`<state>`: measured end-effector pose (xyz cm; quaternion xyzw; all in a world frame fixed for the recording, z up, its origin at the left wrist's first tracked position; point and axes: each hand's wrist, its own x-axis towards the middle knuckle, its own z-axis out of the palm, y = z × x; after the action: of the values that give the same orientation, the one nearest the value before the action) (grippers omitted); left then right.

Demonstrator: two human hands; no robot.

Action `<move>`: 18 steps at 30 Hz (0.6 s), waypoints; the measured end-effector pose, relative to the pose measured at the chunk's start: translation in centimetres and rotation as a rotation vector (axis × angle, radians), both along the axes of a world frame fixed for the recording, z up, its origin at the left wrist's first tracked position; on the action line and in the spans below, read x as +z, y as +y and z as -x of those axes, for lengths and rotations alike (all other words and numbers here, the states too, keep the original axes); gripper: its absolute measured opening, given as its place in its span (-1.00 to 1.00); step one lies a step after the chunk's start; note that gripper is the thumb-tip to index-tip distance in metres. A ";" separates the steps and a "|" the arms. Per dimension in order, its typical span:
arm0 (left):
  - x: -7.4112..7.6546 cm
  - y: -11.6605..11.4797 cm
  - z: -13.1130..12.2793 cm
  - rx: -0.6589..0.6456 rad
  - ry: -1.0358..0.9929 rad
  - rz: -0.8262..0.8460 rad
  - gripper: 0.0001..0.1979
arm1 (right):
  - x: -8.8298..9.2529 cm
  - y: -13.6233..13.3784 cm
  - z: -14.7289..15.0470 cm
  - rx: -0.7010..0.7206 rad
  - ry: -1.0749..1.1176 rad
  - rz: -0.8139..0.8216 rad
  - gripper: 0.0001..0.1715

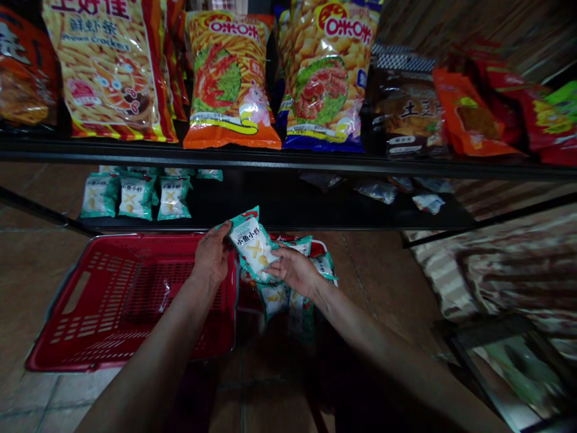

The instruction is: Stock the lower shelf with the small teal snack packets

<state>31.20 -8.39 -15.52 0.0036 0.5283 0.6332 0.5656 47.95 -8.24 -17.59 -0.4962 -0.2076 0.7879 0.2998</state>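
Between both hands is a white and teal snack bag point(252, 245), tilted, its printed front facing up. My left hand point(213, 251) pinches its upper left corner. My right hand point(294, 268) grips its lower right side with thumb and fingers. Below it, several matching snack bags point(276, 297) lie heaped, partly hidden by the held bag and my right hand. A red shopping basket point(85, 337) stands on the floor under my left forearm. On the lower shelf at left, more bags of the same kind point(174, 197) stand in rows.
The black lower shelf point(252, 191) runs just beyond my hands, with small clear packets point(376, 190) on its right. Above it, the upper shelf edge point(234, 157) carries large chip bags point(232, 84). A dark-framed object point(518, 367) is at lower right.
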 end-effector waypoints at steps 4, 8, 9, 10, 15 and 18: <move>0.0 0.1 0.3 0.031 0.007 0.011 -0.91 | -0.2 -0.2 0.0 -0.011 0.024 -0.012 -0.85; 0.2 0.2 0.6 0.053 0.005 0.023 -0.93 | -0.5 -0.7 0.1 -0.036 0.006 -0.030 -0.77; 0.2 0.2 0.7 0.058 0.007 0.022 -0.92 | -0.6 -0.8 0.1 -0.041 -0.005 -0.042 -0.75; 0.3 0.3 0.7 0.062 0.011 0.019 -0.91 | -0.7 -0.8 0.1 -0.038 -0.015 -0.058 -0.73; 0.4 0.4 1.0 0.074 0.023 0.031 -0.90 | -1.3 -1.0 0.0 0.019 -0.078 -0.140 -0.71; 0.2 0.4 1.2 0.067 0.024 0.036 -0.90 | -1.2 -1.1 0.0 0.049 -0.047 -0.156 -0.69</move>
<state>29.98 -8.03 -15.28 -0.0167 0.5460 0.6423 0.5376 47.94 -9.33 -18.84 -0.4844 -0.2872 0.7647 0.3133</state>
